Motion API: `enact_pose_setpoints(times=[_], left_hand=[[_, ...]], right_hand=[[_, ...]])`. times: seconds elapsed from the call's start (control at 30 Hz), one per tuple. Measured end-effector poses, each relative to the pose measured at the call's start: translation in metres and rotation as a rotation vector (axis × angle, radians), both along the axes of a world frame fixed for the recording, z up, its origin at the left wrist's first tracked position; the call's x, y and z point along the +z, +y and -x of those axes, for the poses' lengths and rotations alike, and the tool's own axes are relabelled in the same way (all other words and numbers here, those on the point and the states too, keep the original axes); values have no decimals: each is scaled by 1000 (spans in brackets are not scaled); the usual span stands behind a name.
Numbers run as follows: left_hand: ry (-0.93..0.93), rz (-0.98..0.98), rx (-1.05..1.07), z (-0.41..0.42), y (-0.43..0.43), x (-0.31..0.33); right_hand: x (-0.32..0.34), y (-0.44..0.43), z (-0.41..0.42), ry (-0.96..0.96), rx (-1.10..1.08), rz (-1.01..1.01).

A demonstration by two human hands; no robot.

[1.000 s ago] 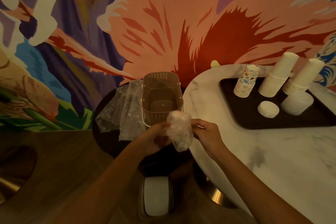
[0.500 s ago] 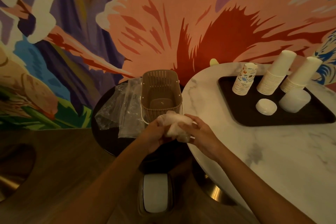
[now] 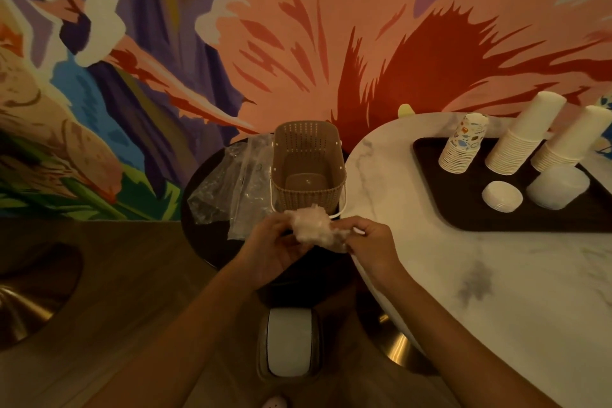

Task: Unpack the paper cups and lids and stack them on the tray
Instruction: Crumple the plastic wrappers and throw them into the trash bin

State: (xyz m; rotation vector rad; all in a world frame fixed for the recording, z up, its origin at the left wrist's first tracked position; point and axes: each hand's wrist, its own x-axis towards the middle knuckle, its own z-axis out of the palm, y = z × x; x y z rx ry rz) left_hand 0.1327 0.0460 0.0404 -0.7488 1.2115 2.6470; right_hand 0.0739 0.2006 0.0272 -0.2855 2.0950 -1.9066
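marble table: pale and veined, it filled the right of our view.
side table: dark and round, it stood just left of the marble table.
tray: dark and rectangular, it lay on the far part of the marble table. It held three stacks of cups along its far side and two piles of lids in front of them.
basket: tan and perforated, it stood mouth up on the side table. We could see down to its bare floor, and its white handle lay folded at the near rim.
loose bags: clear plastic, they lay on the side table just left of the basket.
floor bin: white-topped, it sat below our arms.
tall white stack: it stood mouth down with the base on top, its long axis rising and leaning right in our wide view.
right white stack: it stood and leaned the same way, beside the tall one.
patterned stack: shorter and leftmost, it also stood mouth down.
large lids: a translucent pile just in front of the right white stack.
small lids: a white pile to their left.
left hand: our fingers curled round the wrapper's left side.
right hand: our fingers pinched its right end.
wrapper: crumpled clear plastic, we held it just in front of the basket.
change: a second before, it had hung loose from our fingers. By now we had bunched it into a wad lying sideways between our hands.
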Motion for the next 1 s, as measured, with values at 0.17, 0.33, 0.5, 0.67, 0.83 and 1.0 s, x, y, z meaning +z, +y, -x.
enact_pose_setpoints(times=[0.17, 0.33, 0.5, 0.67, 0.83, 1.0], left_hand=[[-107, 34, 55, -10, -5, -5], [-205, 289, 217, -24, -12, -27], [-173, 358, 283, -44, -19, -46], [-185, 380, 272, -73, -18, -73], [-348, 416, 205, -105, -21, -122], [-477, 384, 47, -115, -37, -189]], right_hand=[[-14, -13, -1, 598, 205, -262], [-27, -27, -17, 383, 329, -249], [-35, -46, -32, -405, 274, 42], [-69, -59, -49, -536, 248, 14], [-115, -62, -66, -630, 281, -128], [-173, -63, -74, -439, 298, -401]])
